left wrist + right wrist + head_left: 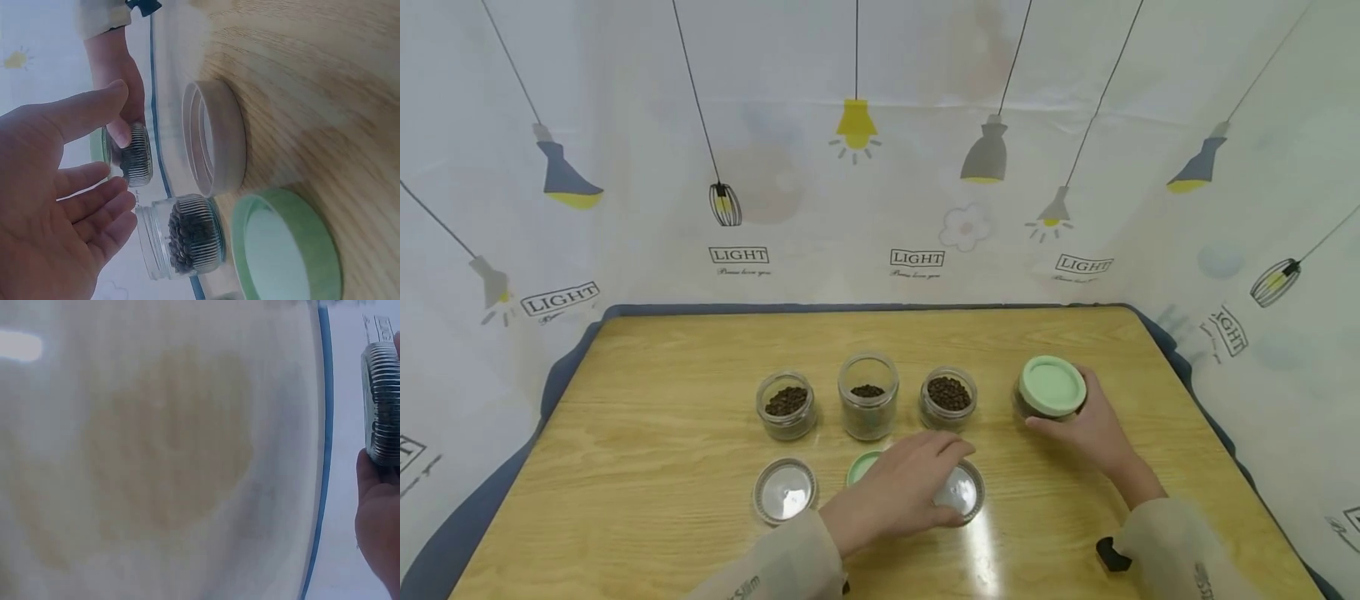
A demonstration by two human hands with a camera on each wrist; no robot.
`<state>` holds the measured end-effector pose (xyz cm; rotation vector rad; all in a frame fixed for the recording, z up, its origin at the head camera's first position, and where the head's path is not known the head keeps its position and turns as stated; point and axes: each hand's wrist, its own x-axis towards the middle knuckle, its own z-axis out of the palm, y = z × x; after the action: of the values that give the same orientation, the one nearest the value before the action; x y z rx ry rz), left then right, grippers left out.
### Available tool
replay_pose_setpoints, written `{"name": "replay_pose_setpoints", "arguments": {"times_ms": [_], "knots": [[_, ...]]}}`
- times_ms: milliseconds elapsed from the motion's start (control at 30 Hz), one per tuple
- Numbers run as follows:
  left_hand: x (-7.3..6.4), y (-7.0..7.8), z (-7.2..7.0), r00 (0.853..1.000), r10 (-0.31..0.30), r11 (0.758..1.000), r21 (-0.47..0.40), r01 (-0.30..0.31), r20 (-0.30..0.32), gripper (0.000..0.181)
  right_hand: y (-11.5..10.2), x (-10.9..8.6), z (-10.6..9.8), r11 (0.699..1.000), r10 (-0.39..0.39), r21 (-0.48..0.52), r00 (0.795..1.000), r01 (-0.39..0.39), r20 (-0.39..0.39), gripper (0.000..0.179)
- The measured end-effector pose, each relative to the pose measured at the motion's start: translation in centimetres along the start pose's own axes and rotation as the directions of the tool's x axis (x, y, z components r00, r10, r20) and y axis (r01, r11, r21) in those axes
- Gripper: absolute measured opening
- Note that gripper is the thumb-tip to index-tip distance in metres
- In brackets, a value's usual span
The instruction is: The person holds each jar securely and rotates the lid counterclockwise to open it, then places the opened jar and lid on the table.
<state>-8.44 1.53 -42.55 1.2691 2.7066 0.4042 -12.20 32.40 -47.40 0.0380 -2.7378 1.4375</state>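
Note:
In the head view my right hand (1101, 433) grips a glass jar with a green lid (1052, 385) on top, at the right of the table. Dark beans show through its ribbed glass (139, 156) in the left wrist view. My left hand (906, 483) is over the row of loose lids, its fingers loosely bent and holding nothing. Partly hidden under it is a green lid (861, 468); a pale lid (962, 493) lies by its fingers. Another pale lid (784, 492) lies further left.
Behind the lids stand three uncovered glass jars with dark beans: a short left jar (786, 408), a taller middle jar (868, 408) and a short right jar (948, 400). A printed cloth (850, 208) hangs behind the wooden table (647, 400).

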Motion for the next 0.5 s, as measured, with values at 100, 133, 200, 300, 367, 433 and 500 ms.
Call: {"name": "replay_pose_setpoints", "arguments": {"times_ms": [100, 133, 200, 300, 367, 433, 500], "knots": [[0.3, 0.3, -0.1, 1.0, 0.024, 1.0, 0.006, -0.024, 0.006, 0.079, 0.2, -1.0, 0.7, 1.0, -0.019, -0.004, 1.0, 0.019, 0.018, 0.103], [0.5, 0.4, -0.2, 1.0, 0.031, 0.999, 0.008, -0.031, 0.008, 0.079, 0.2, -1.3, 0.9, 1.0, -0.025, -0.001, 0.999, 0.025, 0.027, 0.102], [0.8, 0.5, -0.2, 0.999, 0.038, 0.999, 0.015, -0.038, 0.007, 0.078, 0.1, -1.7, 1.1, 0.999, -0.031, -0.004, 0.998, 0.032, 0.046, 0.101], [1.5, 0.8, -0.5, 0.999, 0.044, 0.998, 0.035, -0.044, 0.002, 0.079, 0.1, -2.3, 1.3, 0.999, -0.052, 0.01, 0.996, 0.051, 0.077, 0.098], [2.0, 1.0, -0.6, 0.998, 0.056, 0.998, 0.04, -0.055, -0.007, 0.08, 0.0, -2.7, 1.3, 0.998, -0.067, 0.026, 0.993, 0.064, 0.094, 0.097], [2.6, 1.2, -0.9, 0.997, 0.08, 0.995, 0.061, -0.078, -0.023, 0.081, -0.1, -3.1, 1.4, 0.995, -0.088, 0.064, 0.99, 0.082, 0.111, 0.095], [3.3, 1.4, -1.2, 0.995, 0.096, 0.994, 0.059, -0.094, -0.03, 0.081, -0.2, -3.4, 1.5, 0.99, -0.114, 0.097, 0.987, 0.103, 0.116, 0.094]]}}
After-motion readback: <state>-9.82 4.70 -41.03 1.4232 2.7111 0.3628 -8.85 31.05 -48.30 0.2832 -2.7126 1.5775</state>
